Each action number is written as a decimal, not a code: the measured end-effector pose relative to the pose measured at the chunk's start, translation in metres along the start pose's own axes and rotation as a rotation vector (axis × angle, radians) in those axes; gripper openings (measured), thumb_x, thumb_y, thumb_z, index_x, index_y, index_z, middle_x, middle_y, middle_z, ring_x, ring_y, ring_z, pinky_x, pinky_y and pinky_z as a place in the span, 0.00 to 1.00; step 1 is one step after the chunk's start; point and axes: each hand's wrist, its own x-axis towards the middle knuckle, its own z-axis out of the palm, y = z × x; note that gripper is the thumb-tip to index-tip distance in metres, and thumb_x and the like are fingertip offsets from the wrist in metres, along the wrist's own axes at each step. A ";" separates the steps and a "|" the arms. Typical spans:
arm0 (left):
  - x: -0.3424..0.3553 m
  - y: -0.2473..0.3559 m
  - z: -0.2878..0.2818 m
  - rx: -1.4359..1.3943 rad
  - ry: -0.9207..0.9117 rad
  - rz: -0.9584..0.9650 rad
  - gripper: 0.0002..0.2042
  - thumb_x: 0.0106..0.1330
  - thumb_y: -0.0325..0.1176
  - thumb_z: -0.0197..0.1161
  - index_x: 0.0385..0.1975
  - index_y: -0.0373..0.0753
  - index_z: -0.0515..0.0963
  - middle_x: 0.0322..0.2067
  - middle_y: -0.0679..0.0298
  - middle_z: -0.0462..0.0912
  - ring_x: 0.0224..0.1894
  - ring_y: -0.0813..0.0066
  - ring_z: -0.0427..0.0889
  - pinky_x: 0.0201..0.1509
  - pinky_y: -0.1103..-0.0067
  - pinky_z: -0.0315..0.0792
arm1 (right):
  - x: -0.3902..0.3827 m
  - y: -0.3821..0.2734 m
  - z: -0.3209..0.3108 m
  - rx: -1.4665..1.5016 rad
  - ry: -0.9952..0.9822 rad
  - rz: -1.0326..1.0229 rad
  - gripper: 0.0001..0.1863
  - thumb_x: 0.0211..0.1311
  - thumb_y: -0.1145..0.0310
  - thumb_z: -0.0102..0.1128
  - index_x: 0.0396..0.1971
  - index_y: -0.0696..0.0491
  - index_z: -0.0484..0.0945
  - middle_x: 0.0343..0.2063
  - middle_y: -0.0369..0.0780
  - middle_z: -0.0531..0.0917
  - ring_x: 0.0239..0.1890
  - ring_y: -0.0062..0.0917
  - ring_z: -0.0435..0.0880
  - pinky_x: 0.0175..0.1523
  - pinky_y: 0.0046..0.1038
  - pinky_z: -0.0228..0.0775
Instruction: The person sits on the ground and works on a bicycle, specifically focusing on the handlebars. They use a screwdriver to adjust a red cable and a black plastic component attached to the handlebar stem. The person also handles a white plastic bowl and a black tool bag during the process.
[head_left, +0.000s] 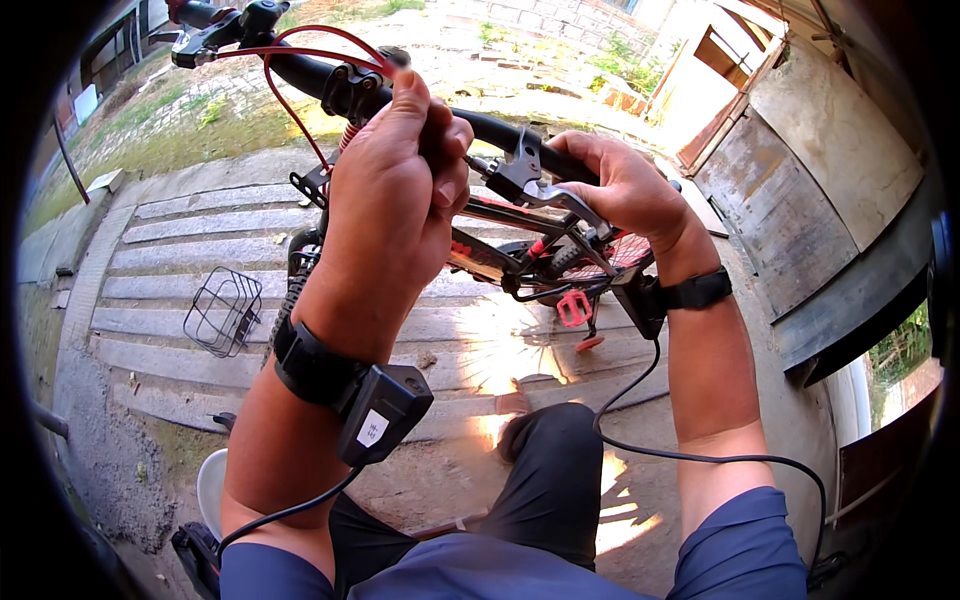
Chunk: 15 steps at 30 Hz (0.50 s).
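Spanning the upper middle of the view, the black bicycle handlebar point(500, 128) serves as the landmark, with the bike's frame and a red pedal point(574, 306) dropping away beneath it. Below and left of the handlebar, a wire basket point(222, 310) lies on the stone steps point(180, 225). The left hand point(390, 200) rises in front of the handlebar just right of the stem clamp point(352, 88), fingers curled together on something small against the bar; what it pinches is hidden by the fingers. Right of it, the right hand point(625, 185) wraps closed around the handlebar's grip end, with the silver brake lever point(535, 185) sitting just between the two hands, touching the right hand's fingers. A red cable point(290, 105) loops left of the stem. Both wrists carry black strapped devices with trailing cords.
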 end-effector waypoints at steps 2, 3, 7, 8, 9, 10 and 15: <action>-0.001 -0.001 0.001 -0.003 0.007 0.004 0.16 0.76 0.46 0.49 0.30 0.39 0.69 0.23 0.64 0.72 0.16 0.81 0.62 0.19 0.85 0.58 | 0.001 0.000 0.001 -0.054 0.034 0.009 0.16 0.63 0.66 0.64 0.45 0.60 0.74 0.37 0.32 0.77 0.42 0.13 0.72 0.51 0.18 0.66; -0.001 -0.002 0.002 -0.002 0.012 0.007 0.16 0.76 0.46 0.49 0.30 0.39 0.69 0.23 0.64 0.72 0.16 0.81 0.62 0.19 0.84 0.58 | 0.003 0.000 0.002 -0.106 0.056 0.029 0.15 0.64 0.64 0.64 0.43 0.60 0.75 0.35 0.30 0.76 0.39 0.12 0.71 0.47 0.18 0.66; -0.002 -0.004 0.001 0.000 0.006 0.019 0.17 0.76 0.45 0.49 0.30 0.39 0.69 0.23 0.63 0.73 0.16 0.80 0.63 0.20 0.84 0.59 | 0.005 -0.003 0.007 -0.113 0.088 0.014 0.17 0.67 0.56 0.60 0.35 0.56 0.77 0.26 0.26 0.73 0.30 0.09 0.66 0.35 0.15 0.60; -0.003 -0.004 0.000 0.007 0.000 0.026 0.17 0.76 0.45 0.48 0.30 0.39 0.69 0.23 0.63 0.73 0.16 0.80 0.63 0.20 0.84 0.59 | 0.006 -0.001 0.008 -0.106 0.092 0.005 0.17 0.67 0.55 0.60 0.35 0.56 0.77 0.25 0.25 0.72 0.30 0.09 0.65 0.34 0.15 0.59; -0.003 -0.004 0.000 0.010 -0.008 0.030 0.17 0.76 0.46 0.48 0.30 0.39 0.69 0.23 0.63 0.73 0.16 0.80 0.63 0.20 0.84 0.59 | 0.006 0.001 0.009 -0.103 0.100 0.001 0.17 0.68 0.54 0.59 0.34 0.56 0.77 0.25 0.25 0.71 0.29 0.09 0.64 0.33 0.15 0.58; -0.004 -0.004 0.001 0.009 -0.001 0.038 0.17 0.76 0.46 0.48 0.30 0.39 0.69 0.23 0.63 0.73 0.16 0.80 0.64 0.20 0.85 0.59 | 0.006 0.002 0.009 -0.099 0.107 -0.004 0.18 0.68 0.53 0.58 0.33 0.56 0.77 0.24 0.25 0.70 0.28 0.09 0.63 0.32 0.15 0.57; -0.008 -0.009 0.005 0.000 0.023 0.067 0.17 0.76 0.46 0.47 0.29 0.40 0.68 0.23 0.64 0.73 0.17 0.80 0.65 0.20 0.85 0.60 | 0.004 -0.006 0.011 -0.131 0.115 -0.014 0.18 0.68 0.53 0.58 0.31 0.55 0.75 0.24 0.25 0.69 0.28 0.09 0.63 0.32 0.15 0.57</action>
